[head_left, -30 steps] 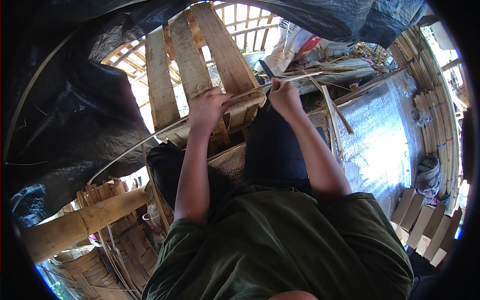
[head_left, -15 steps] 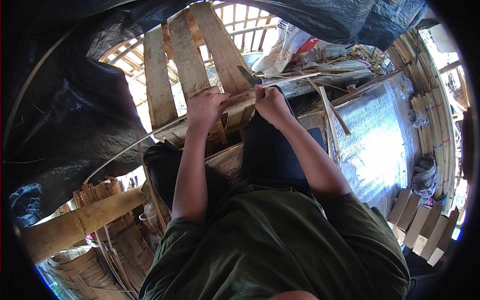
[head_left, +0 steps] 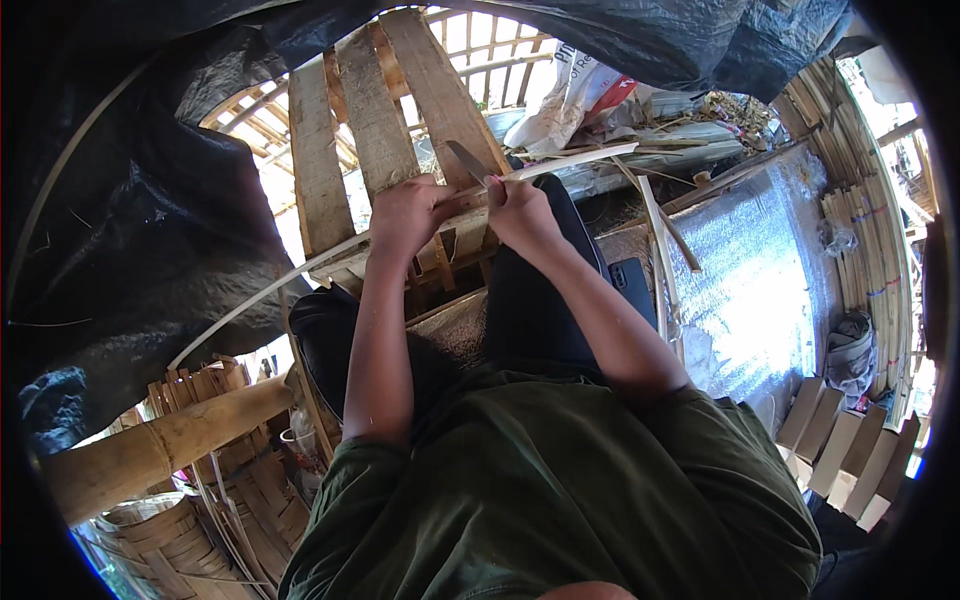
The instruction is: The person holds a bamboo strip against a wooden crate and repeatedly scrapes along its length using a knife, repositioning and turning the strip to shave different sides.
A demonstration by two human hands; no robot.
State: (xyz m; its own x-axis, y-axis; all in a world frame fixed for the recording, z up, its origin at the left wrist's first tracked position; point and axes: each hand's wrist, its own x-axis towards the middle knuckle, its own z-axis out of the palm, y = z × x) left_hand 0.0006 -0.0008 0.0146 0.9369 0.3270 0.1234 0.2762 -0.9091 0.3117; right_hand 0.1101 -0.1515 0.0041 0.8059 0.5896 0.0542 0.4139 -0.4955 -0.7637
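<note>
A long pale bamboo strip point(head_left: 590, 158) lies across my knees, running from lower left to upper right with its left end bent downward. My left hand point(head_left: 404, 215) is closed around it left of centre. My right hand point(head_left: 525, 215) is closed on a knife, whose dark blade point(head_left: 466, 162) points up and left across the strip. The right fist also lies against the strip; how the fingers share knife and strip is hidden. Just beyond the hands stands a slatted wooden bench point(head_left: 372, 110).
A large bamboo pole point(head_left: 170, 445) and a woven basket point(head_left: 150, 522) are at lower left. Dark plastic sheeting point(head_left: 150, 260) hangs left and overhead. A phone point(head_left: 628, 275) rests beside my right thigh, near loose strips point(head_left: 658, 235) and a silvery sheet point(head_left: 755, 270).
My right hand has moved left along the strip, closer to my left hand, bringing the knife with it. The strip has turned so its broader face shows.
</note>
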